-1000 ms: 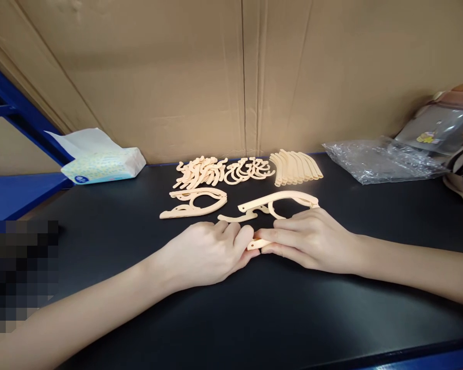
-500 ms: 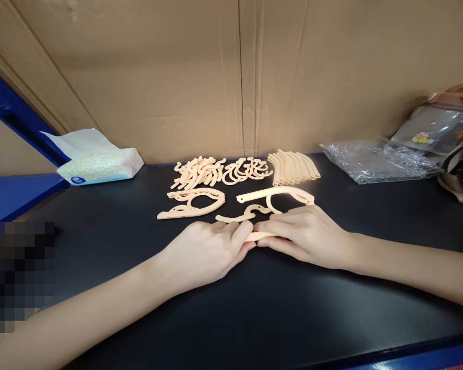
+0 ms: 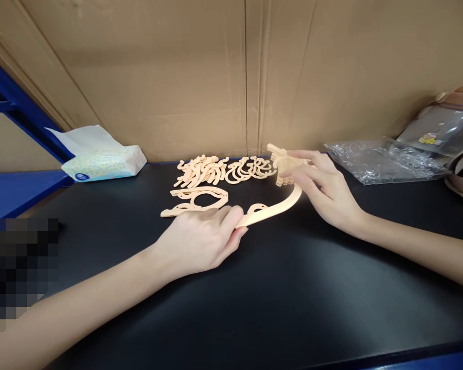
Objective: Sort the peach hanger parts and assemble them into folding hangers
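Note:
Pinched in my left hand (image 3: 202, 236) is the near end of a long curved cream plastic arm (image 3: 272, 211), which stretches right and upward. My right hand (image 3: 324, 190) reaches over the stack of curved cream pieces (image 3: 283, 162) at the back, its fingers apart, with the fingertips at the stack. Beyond my left hand lie folded cream hanger-like pieces (image 3: 212, 192). A pile of hook-shaped pieces (image 3: 202, 172) and a group of thin curved hooks (image 3: 249, 169) lie left of the stack. A small rounded piece (image 3: 256, 207) shows just behind the held arm.
A tissue pack (image 3: 104, 162) sits at the back left of the black table (image 3: 285, 303). Clear plastic wrapping (image 3: 381, 162) and a transparent bag (image 3: 435, 131) are at the back right. Brown cardboard (image 3: 170, 77) stands behind, and a blue frame (image 3: 31, 123) is on the left.
My right hand has left the piece near my left hand and moved back to the stack. The curved arm now extends from my left hand, and the right-hand hanger-like piece no longer lies flat there.

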Motion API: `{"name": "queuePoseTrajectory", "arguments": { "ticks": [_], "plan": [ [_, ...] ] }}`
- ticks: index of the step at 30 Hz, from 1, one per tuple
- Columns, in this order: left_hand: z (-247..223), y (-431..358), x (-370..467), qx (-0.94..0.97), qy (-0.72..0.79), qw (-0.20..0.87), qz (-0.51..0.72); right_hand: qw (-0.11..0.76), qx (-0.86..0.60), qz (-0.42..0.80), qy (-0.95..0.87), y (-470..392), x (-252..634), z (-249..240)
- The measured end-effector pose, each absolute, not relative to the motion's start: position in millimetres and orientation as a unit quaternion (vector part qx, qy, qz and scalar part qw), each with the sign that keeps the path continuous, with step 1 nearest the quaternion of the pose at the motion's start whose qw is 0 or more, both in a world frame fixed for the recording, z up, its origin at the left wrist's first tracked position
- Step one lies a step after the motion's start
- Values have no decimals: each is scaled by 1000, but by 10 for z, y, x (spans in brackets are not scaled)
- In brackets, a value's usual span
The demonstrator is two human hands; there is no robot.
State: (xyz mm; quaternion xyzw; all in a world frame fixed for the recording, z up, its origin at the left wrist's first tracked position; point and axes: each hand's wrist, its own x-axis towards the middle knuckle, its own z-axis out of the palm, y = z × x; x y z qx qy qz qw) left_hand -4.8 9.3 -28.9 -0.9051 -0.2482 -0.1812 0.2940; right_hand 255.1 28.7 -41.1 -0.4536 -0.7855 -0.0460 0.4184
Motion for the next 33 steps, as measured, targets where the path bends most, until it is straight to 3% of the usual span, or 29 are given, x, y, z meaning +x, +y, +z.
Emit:
{"name": "queuePoseTrajectory", "arguments": {
  "ticks": [9, 13, 18, 25, 33],
  "plan": [
    [-289, 32, -52, -925, -162, 306, -160, 412, -470, 137, -769, 288, 2521, -447],
    [-267, 81, -60, -945, -111, 272, -146, 409, -469, 152, -768, 303, 2512, -461],
    [-320, 158, -71, -941, -194, 199, -194, 457, -480, 160, -732, 334, 2520, -449],
    [-372, 229, -111, -912, -322, -26, -253, 460, -504, 207, -701, 380, 2537, -431],
    [-368, 190, -87, -921, -298, -33, -249, 454, -482, 225, -715, 376, 2521, -414]
  ]
}}
